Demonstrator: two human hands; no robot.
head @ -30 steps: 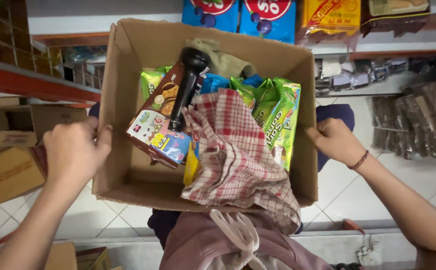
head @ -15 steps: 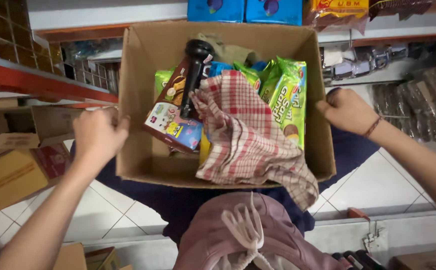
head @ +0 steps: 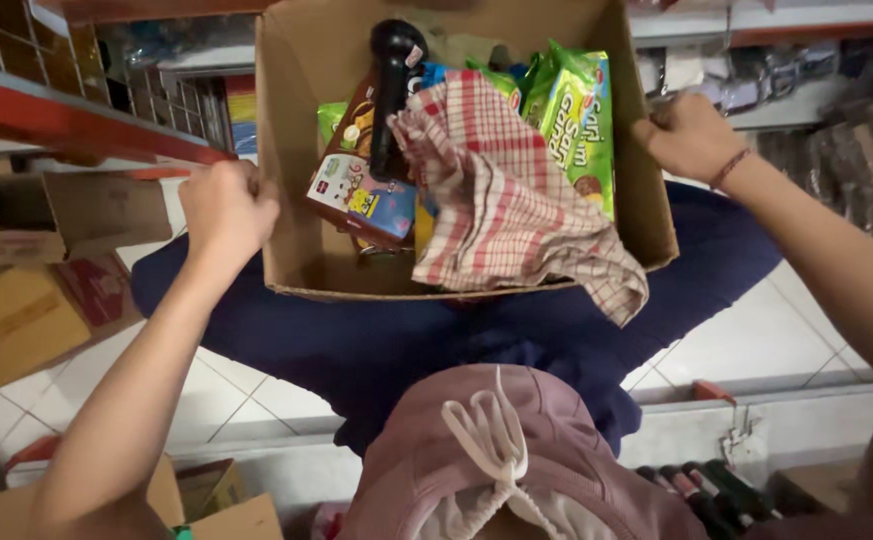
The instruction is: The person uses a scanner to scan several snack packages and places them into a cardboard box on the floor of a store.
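the left hand (head: 224, 208) is closed on the left wall of the cardboard box (head: 301, 250), which rests on the person's lap. inside the box, from its left side, lie a small colourful carton (head: 361, 200), a black bottle (head: 392, 90), a red checked cloth (head: 516, 200) and green snack bags (head: 578, 120). the right hand (head: 691, 135) is clamped on the box's right wall.
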